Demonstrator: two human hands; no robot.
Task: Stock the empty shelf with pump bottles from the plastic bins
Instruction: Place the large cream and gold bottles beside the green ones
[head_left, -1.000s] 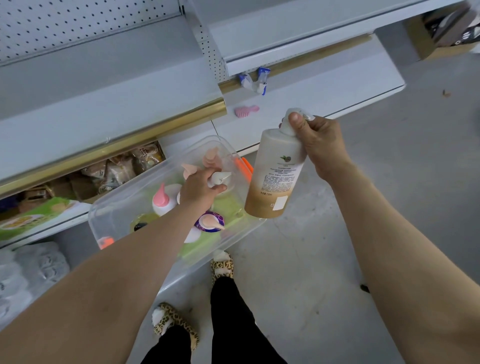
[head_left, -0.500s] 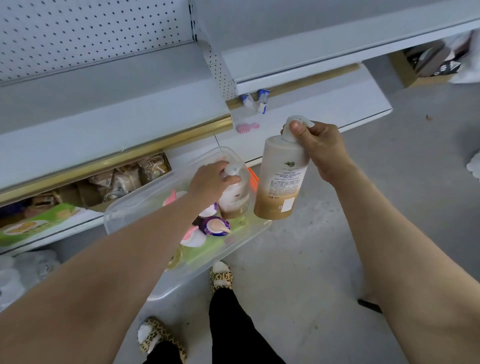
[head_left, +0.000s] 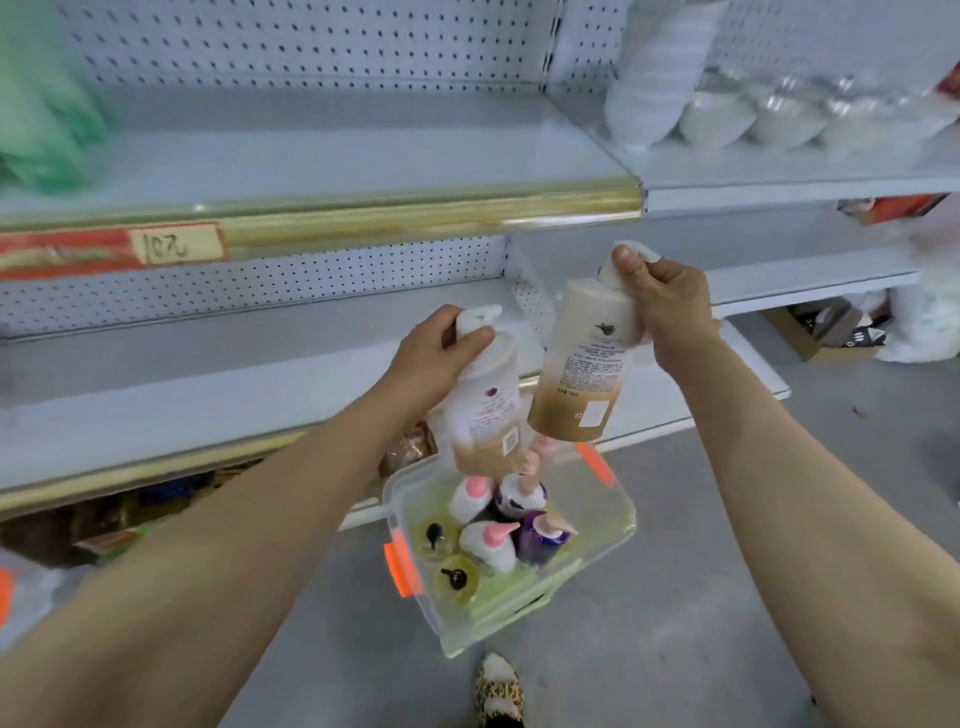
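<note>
The fingers of the person's right hand are curling round the neck of a tall cream-and-tan plastic pump bottle, with the thumb pressing on its white pump head. The bottle is hanging tilted, its base toward the left. Alongside, the left hand is gripping a second cream-and-tan pump bottle the same way, just under the pump. Whether the two bottles are touching is hard to tell through the blur.

Both are hanging over the far end of a clear plastic bin with orange latches, which is sitting on the grey floor at the foot of the shelving. Inside it, white bottles with pink pumps, purple bottles and yellow-green bottles with black pumps are standing upright, crowding its left side.

Behind the hands, the bare grey metal shelf is waiting, with another bare tier above its gold front strip.

The step in hand appears to be the carry from bin to shelf, two bottles at once. The next move is likely calling for righting each bottle and setting it base-first on the board, back from the front edge, before the grip on the neck is loosened.
</note>
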